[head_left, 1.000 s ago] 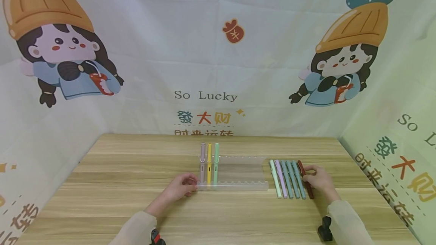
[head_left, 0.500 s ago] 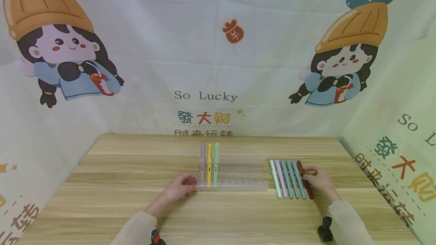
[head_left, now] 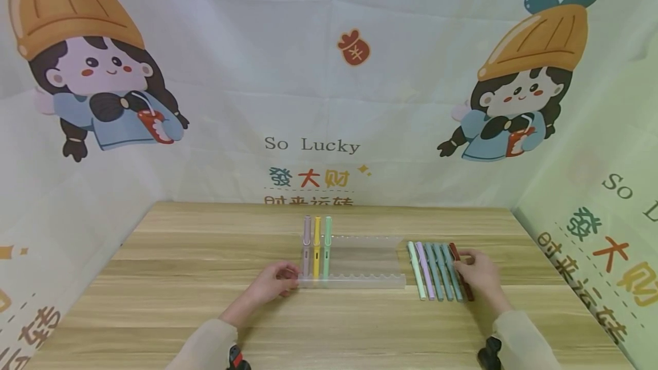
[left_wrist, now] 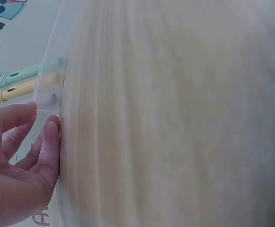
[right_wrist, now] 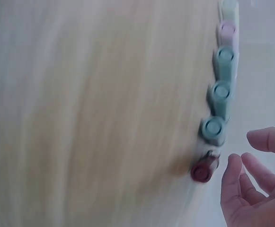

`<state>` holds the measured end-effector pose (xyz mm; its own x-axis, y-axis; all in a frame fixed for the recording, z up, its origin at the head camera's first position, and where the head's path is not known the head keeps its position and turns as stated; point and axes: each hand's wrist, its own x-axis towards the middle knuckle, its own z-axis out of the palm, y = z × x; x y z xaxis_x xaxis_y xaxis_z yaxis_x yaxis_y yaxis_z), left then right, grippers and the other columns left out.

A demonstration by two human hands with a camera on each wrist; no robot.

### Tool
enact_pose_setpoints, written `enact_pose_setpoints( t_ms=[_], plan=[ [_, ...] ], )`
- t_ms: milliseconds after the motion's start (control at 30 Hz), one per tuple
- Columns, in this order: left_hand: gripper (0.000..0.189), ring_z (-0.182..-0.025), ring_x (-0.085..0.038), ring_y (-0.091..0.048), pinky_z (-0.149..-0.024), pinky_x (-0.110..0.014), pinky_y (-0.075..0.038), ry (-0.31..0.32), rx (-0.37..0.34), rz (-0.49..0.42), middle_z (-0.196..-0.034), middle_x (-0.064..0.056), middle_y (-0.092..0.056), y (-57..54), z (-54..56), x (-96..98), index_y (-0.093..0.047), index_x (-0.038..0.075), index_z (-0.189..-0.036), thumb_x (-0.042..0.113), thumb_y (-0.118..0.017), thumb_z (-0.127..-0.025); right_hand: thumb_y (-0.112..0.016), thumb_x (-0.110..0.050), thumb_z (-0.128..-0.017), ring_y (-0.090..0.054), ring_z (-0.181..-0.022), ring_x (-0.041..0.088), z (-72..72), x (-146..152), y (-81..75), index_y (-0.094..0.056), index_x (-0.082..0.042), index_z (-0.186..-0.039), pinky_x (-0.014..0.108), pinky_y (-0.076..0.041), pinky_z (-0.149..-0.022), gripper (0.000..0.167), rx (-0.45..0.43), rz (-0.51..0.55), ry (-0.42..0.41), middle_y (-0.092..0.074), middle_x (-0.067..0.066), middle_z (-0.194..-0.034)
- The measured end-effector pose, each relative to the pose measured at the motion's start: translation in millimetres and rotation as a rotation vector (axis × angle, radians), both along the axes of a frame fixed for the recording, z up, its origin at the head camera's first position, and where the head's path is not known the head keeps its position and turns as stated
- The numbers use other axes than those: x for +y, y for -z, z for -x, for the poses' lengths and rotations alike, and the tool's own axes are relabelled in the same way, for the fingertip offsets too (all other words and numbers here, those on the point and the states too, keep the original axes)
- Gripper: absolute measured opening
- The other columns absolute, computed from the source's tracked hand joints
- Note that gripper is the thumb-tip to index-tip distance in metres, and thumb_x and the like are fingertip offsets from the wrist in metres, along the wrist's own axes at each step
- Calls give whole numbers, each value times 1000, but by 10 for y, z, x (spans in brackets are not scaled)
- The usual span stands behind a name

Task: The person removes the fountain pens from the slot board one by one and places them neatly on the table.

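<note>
With the left hand [head_left: 275, 280] at the clear rack's [head_left: 365, 282] left end mid-frame, pinch unclear, the right hand [head_left: 480, 272], thumb and fingers parted, apparently holding nothing, reached at frame right for the dark red pen [right_wrist: 202, 172], seemingly needing a pinch next.

Both forearms are covered by loose, cream-coloured long sleeves of plain fabric. The left sleeve [head_left: 205, 342] ends above the wrist, as does the right sleeve [head_left: 524, 340]; both show soft creases. The left hand [head_left: 273, 280] and the right hand [head_left: 479, 273] are bare. Worn at the left wrist is a compact black unit [head_left: 237, 358] bearing a red patch. The right wrist carries a black module [head_left: 490, 353] with a rounded, lobed outline; its finer detail is not legible.
</note>
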<state>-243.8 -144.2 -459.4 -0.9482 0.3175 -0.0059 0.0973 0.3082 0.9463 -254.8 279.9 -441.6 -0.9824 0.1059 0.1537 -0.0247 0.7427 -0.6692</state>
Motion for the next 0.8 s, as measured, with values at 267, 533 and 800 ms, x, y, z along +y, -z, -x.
enact_pose_setpoints(
  t_ms=[267,533,800],
  plan=[
    [18,-74,-24,-54,-62,-36,-49,-21,-3,6,-87,-14,-55,8,7,11,-52,-10,-99,-5,-55,-82,-60,-9,-81,-55,-71,27,-40,-217,-50,-56,7,-108,34,-44,-56,32,47,13,-51,-59,15,-85],
    [17,-74,-27,-54,-63,-39,-49,-14,12,7,-86,-18,-55,-230,-143,71,-51,-13,-97,-7,-53,-82,-59,-5,-80,-56,-66,20,-69,-474,-72,-54,6,-110,27,-47,-51,32,25,121,-122,-58,13,-86],
    [18,-73,-22,-54,-61,-37,-49,-10,11,4,-86,-12,-55,37,15,3,-52,-10,-99,-4,-56,-82,-61,-6,-79,-53,-73,19,-87,-784,-67,-58,0,-108,28,-45,-56,30,29,170,-161,-58,6,-84]
  ],
)
